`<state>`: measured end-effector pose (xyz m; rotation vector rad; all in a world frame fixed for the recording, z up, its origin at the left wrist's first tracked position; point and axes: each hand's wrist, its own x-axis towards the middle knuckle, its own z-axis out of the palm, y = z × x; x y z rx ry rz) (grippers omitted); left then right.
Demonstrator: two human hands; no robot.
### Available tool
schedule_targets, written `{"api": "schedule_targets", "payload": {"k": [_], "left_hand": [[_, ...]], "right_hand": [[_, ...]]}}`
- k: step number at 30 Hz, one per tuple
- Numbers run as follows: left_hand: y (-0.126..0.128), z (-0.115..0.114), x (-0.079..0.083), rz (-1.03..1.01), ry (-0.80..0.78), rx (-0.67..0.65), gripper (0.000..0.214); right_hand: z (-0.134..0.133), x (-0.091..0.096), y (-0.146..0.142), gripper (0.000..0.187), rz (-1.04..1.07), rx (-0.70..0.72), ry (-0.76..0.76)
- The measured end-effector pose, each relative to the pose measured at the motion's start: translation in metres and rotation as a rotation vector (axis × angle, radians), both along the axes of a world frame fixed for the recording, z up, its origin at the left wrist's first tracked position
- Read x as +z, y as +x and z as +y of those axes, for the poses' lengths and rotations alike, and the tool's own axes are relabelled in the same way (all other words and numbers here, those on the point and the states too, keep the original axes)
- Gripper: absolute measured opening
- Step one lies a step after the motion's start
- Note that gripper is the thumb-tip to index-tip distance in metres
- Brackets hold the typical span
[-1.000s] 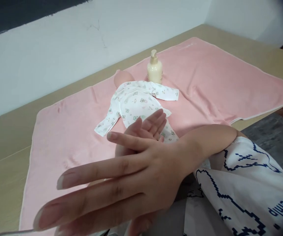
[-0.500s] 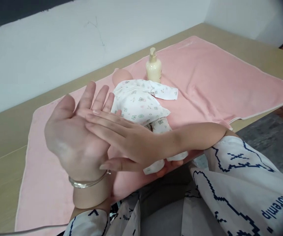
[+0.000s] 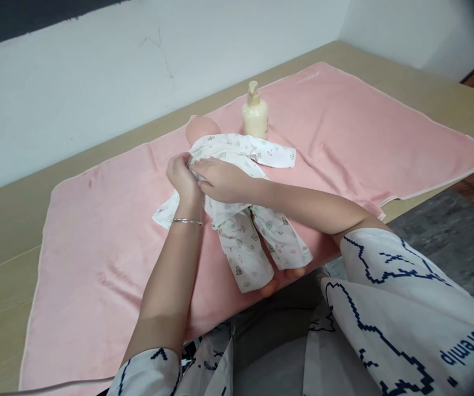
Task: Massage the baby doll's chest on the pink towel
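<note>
A baby doll [image 3: 199, 128] in a white printed romper [image 3: 257, 231] lies on its back on a pink towel [image 3: 105, 220]. My left hand [image 3: 182, 177], a silver bangle on its wrist, pinches the romper fabric at the doll's chest. My right hand [image 3: 220, 179] reaches across from the right and its fingers close on the same fabric, touching the left hand. A cream pump bottle [image 3: 255, 111] stands upright on the towel just beyond the doll's shoulder.
The towel covers a beige table [image 3: 1, 247] that runs along a white wall [image 3: 97, 71]. My white sleeves with blue print [image 3: 385, 297] fill the lower right. A grey floor [image 3: 447, 220] shows at the right.
My hands were rubbing palm against palm in the air near the camera. They have now dropped forward onto the doll's chest and closed on the romper fabric.
</note>
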<state>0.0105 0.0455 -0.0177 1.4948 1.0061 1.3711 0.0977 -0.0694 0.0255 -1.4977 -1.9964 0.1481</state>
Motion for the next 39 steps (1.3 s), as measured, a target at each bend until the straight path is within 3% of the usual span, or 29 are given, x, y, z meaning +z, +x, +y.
{"api": "schedule_targets", "payload": {"k": [5, 7, 12, 16, 18, 20, 22, 24, 26, 28, 30, 32, 35, 39], "left_hand": [[0.007, -0.02, -0.016, 0.071, 0.101, 0.003, 0.03], [0.007, -0.022, -0.018, 0.1, 0.134, 0.002, 0.029], [0.005, -0.017, -0.024, 0.155, 0.182, 0.007, 0.028], [0.005, -0.015, -0.027, 0.16, 0.191, 0.015, 0.028], [0.005, -0.015, -0.028, 0.16, 0.194, 0.029, 0.028], [0.005, -0.016, -0.027, 0.163, 0.192, 0.034, 0.028], [0.005, -0.017, -0.026, 0.167, 0.193, 0.029, 0.028], [0.005, -0.019, -0.024, 0.175, 0.199, 0.023, 0.026], [0.005, -0.02, -0.023, 0.19, 0.207, 0.027, 0.025], [0.006, -0.02, -0.022, 0.201, 0.208, 0.033, 0.024], [0.006, -0.02, -0.022, 0.197, 0.201, 0.039, 0.023], [0.006, -0.02, -0.022, 0.188, 0.191, 0.039, 0.023], [0.006, -0.02, -0.023, 0.191, 0.177, 0.026, 0.025], [0.005, -0.02, -0.024, 0.226, 0.183, 0.032, 0.027]], "right_hand": [[0.02, -0.013, 0.031, 0.037, -0.076, 0.111, 0.013], [0.029, -0.018, 0.046, 0.04, -0.072, 0.084, 0.021], [0.043, -0.028, 0.067, 0.061, -0.031, -0.236, -0.124], [0.027, -0.03, 0.04, 0.065, -0.08, -0.431, -0.14], [0.018, -0.028, 0.024, 0.061, -0.156, -0.368, -0.106], [0.015, -0.024, 0.02, 0.055, -0.218, -0.199, -0.077], [0.02, -0.019, 0.031, 0.049, -0.223, -0.036, -0.076], [0.029, -0.016, 0.049, 0.047, -0.168, 0.0, -0.099], [0.035, -0.015, 0.063, 0.05, -0.109, -0.103, -0.135], [0.034, -0.017, 0.063, 0.057, -0.083, -0.295, -0.158], [0.025, -0.019, 0.048, 0.062, -0.09, -0.473, -0.154], [0.013, -0.021, 0.029, 0.062, -0.113, -0.536, -0.12], [0.007, -0.021, 0.019, 0.056, -0.163, -0.399, -0.063], [0.022, -0.022, 0.051, 0.047, -0.158, -0.158, -0.043]]}}
